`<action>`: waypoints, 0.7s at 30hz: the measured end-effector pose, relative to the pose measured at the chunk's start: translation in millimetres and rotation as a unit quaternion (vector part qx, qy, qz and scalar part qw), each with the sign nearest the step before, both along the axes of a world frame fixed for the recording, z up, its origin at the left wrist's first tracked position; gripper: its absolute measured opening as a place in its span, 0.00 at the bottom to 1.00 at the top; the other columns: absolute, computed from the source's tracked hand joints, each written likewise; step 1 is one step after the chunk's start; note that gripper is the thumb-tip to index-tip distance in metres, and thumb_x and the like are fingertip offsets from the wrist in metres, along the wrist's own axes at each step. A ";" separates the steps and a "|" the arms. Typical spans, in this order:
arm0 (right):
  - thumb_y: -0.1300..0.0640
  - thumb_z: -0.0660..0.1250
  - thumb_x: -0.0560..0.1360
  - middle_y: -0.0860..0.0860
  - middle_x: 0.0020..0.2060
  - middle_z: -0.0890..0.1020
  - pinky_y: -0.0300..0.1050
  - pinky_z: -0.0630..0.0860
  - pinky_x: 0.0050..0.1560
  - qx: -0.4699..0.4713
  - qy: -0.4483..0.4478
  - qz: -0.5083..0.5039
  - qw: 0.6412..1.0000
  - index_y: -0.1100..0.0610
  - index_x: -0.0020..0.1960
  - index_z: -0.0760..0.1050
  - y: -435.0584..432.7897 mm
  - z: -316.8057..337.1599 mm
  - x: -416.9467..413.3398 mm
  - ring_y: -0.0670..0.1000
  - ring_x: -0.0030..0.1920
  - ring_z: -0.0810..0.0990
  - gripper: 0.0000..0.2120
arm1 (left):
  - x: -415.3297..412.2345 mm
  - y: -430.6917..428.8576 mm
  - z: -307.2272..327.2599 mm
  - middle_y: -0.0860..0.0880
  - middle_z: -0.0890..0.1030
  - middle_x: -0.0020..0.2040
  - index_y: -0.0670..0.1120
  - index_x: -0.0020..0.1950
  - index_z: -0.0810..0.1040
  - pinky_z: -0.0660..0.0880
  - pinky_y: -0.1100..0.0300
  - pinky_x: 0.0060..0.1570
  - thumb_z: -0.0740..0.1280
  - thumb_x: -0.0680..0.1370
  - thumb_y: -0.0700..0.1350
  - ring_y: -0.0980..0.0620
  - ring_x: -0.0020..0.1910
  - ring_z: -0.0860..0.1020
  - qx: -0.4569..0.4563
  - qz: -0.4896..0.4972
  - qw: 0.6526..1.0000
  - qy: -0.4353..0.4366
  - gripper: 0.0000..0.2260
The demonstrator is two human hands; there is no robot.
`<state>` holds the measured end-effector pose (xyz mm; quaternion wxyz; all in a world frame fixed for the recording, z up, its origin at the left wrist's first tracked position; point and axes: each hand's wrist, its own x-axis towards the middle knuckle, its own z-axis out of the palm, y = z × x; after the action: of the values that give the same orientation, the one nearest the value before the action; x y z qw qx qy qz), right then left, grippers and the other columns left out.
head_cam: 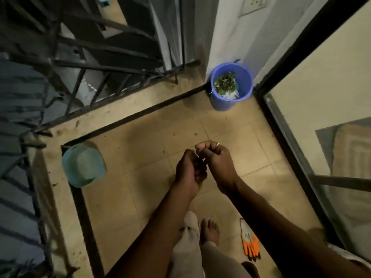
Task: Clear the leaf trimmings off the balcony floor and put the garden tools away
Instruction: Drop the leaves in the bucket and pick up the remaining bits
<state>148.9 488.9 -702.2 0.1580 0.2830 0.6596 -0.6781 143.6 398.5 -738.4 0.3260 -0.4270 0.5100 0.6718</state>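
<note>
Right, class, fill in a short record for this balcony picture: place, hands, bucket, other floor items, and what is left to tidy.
Place: tiled balcony floor beside a metal railing
Hands: left hand and right hand held together, fingers curled; contents unclear
Bucket: blue bucket upright in the corner, leaf trimmings inside
Other floor items: teal tub by the left edge; orange-and-white glove near a bare foot
Left to tidy: the glove and a few small specks on the tiles

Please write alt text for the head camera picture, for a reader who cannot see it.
A person's left hand and right hand meet, fingers curled, above a tiled balcony floor. A blue bucket of leaf trimmings stands in the corner; an orange glove lies by a bare foot.
</note>
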 end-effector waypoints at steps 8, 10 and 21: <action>0.61 0.66 0.72 0.51 0.36 0.81 0.45 0.75 0.44 -0.070 -0.060 -0.208 0.974 0.59 0.49 0.81 55.4 -93.9 -101.7 0.52 0.40 0.79 0.08 | -115.6 68.4 -82.2 0.50 0.63 0.25 0.48 0.34 0.63 0.57 0.59 0.25 0.57 0.84 0.45 0.53 0.22 0.59 0.021 -0.016 0.999 -0.043 0.17; 0.64 0.63 0.75 0.55 0.39 0.80 0.49 0.75 0.47 -0.089 -0.063 -0.244 0.964 0.61 0.52 0.79 74.3 -119.8 -128.2 0.56 0.43 0.78 0.09 | -149.8 91.2 -108.6 0.50 0.66 0.24 0.47 0.34 0.63 0.57 0.60 0.24 0.57 0.84 0.45 0.53 0.21 0.60 0.010 -0.008 0.999 -0.045 0.17; 0.62 0.60 0.80 0.50 0.31 0.76 0.44 0.76 0.44 -0.191 0.008 -0.305 0.933 0.57 0.45 0.73 208.2 -239.7 -264.2 0.48 0.33 0.76 0.06 | -320.6 239.4 -249.6 0.52 0.66 0.22 0.46 0.39 0.66 0.60 0.67 0.19 0.56 0.85 0.46 0.56 0.18 0.62 0.038 0.117 0.992 -0.008 0.15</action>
<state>-115.2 697.0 -941.9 -0.0106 0.4297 0.4010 -0.8090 -177.1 637.9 -988.0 0.2652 -0.4761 0.4277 0.7211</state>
